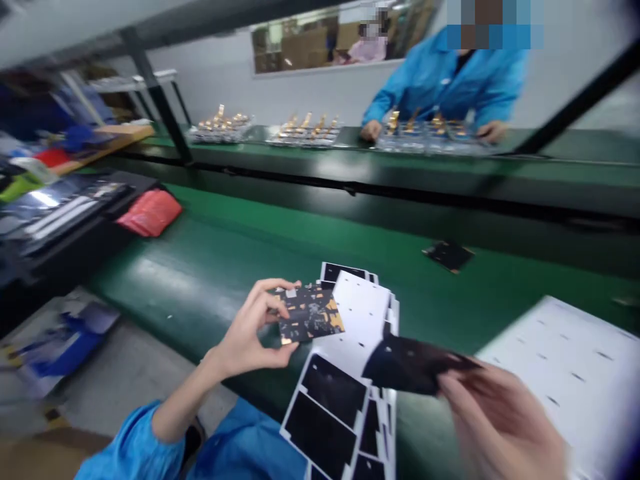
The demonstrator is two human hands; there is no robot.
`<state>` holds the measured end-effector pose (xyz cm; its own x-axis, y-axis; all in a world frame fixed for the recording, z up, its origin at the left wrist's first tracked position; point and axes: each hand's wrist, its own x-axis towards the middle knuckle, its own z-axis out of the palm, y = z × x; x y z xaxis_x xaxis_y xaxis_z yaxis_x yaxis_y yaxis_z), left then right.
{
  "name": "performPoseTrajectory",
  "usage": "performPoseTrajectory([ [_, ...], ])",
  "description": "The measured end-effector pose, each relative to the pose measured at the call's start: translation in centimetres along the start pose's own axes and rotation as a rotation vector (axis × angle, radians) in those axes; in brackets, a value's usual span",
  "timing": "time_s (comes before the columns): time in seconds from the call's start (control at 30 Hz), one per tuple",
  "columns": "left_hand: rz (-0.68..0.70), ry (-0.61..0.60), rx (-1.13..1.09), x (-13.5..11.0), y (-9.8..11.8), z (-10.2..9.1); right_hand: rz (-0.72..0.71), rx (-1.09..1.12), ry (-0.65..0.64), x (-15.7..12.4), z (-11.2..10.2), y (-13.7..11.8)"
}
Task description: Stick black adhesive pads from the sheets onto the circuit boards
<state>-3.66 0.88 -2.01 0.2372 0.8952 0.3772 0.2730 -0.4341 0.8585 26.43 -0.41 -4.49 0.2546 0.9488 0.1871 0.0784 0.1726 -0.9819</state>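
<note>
My left hand (260, 327) grips a black circuit board (310, 312) with gold patches by its edges, thumb below and fingers above. Between the thumb and fingers of my right hand (500, 413) is a thin black sticker sheet (417, 363), partly curled and held apart from the board. Under and between both hands lies a pile of white backing sheets (363, 307). Black die-cut stickers (320, 433) still sit on the nearer sheets of that pile.
A large white sheet (565, 360) lies at right. Farther back are another dark board (449, 255) and a pink bag stack (151, 212). A black rail (345, 190) crosses the green bench. Beyond it, a co-worker in blue (450, 87) is beside trays of gold-tabbed parts (310, 131).
</note>
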Motion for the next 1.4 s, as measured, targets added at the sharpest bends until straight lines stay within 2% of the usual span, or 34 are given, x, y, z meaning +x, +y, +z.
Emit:
performPoseTrajectory([
  [0.1,-0.063,-0.030,-0.202,-0.6,0.3,2.4,0.023,0.142,-0.082,0.3,1.0,-1.6],
  [0.2,-0.024,-0.104,-0.339,-0.3,0.7,3.7,-0.024,0.157,-0.195,0.7,1.5,-3.7],
  [0.33,0.083,-0.173,-0.367,0.8,1.5,3.8,-0.074,0.109,-0.297,0.8,1.5,-5.9],
  [0.47,0.133,-0.182,-0.359,1.2,2.0,3.3,-0.051,0.014,-0.385,0.7,1.5,-6.6],
  [0.6,0.120,-0.168,-0.281,1.1,2.2,3.1,-0.054,-0.112,-0.309,0.3,1.4,-6.1],
  [0.7,0.112,-0.161,-0.281,1.0,2.3,3.2,-0.051,-0.096,-0.278,0.0,1.3,-5.9],
  [0.97,0.098,-0.185,-0.291,1.4,2.4,3.1,0.105,0.006,-0.289,0.5,1.0,-6.6],
  [1.4,0.076,-0.235,-0.290,1.4,2.4,2.7,0.107,-0.066,-0.324,0.4,0.5,-6.5],
])
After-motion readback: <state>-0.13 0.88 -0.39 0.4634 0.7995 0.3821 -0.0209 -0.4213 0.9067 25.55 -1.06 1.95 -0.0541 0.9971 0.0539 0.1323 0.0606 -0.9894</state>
